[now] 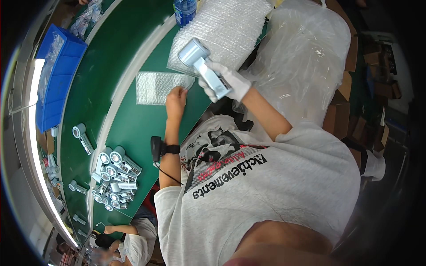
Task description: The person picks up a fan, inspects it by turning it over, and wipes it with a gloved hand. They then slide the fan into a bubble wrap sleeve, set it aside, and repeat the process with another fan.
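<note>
My right hand [227,82], in a white glove, is wrapped round the handle of a light-blue handheld fan [193,52] shaped like a small hair dryer. Its round head points away to the upper left, above the near edge of a big stack of bubble-wrap bags [222,31]. A single bubble-wrap bag [151,89] lies flat on the green table [146,119]. Bare, my left hand [176,101] pinches that bag at its right end, fingers closed on the edge. A black strap with a small device circles my left forearm.
Several similar fans [116,173] are heaped on the table at the left, and a few lie on the green belt [80,106]. Beyond the belt stands a blue bin [57,80]. A blue bottle [184,11] is at the back; a large clear plastic bag [301,57] and cartons [337,117] are at right.
</note>
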A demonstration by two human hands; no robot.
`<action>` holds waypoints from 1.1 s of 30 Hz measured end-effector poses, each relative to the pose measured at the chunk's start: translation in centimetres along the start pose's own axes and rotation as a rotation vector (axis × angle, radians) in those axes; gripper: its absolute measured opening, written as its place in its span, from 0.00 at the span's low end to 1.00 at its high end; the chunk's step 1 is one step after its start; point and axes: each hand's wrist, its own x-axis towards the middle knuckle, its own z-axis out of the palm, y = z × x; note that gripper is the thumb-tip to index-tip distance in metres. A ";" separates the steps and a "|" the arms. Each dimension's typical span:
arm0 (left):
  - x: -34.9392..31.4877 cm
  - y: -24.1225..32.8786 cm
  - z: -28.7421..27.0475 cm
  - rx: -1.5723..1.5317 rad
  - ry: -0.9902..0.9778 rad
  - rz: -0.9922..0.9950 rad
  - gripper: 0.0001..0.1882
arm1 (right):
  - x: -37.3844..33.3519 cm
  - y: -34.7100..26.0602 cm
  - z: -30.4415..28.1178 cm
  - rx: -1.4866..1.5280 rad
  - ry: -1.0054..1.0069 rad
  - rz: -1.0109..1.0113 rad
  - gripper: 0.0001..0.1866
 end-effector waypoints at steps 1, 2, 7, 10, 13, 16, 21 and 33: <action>-0.2 -0.1 -0.8 -0.079 0.002 -0.102 0.12 | -0.3 0.2 -0.6 -0.088 0.003 0.062 0.22; -0.2 -0.4 -0.9 -0.076 0.002 -0.107 0.12 | -0.3 0.8 -0.8 -0.085 0.000 0.067 0.22; -0.9 -1.9 0.4 -0.241 0.146 -0.245 0.11 | 0.5 5.9 -1.1 -0.226 -0.025 0.100 0.24; -1.0 -2.0 0.7 -0.547 0.279 -0.404 0.12 | 2.8 10.7 -3.3 -0.462 0.080 0.004 0.25; -0.2 -2.7 -1.2 -0.646 0.210 -0.627 0.09 | 3.6 12.1 -3.2 -0.779 0.299 -0.160 0.26; 0.0 -0.7 -2.3 -0.292 0.415 -0.361 0.06 | 4.0 11.7 -3.3 -1.831 0.424 -0.356 0.23; -0.6 3.8 -4.2 0.184 0.331 0.111 0.04 | 6.6 6.6 -1.0 -1.021 0.219 0.117 0.16; 0.3 5.6 -10.3 0.435 0.682 -0.053 0.03 | 9.7 3.5 6.1 -0.689 0.198 -0.156 0.11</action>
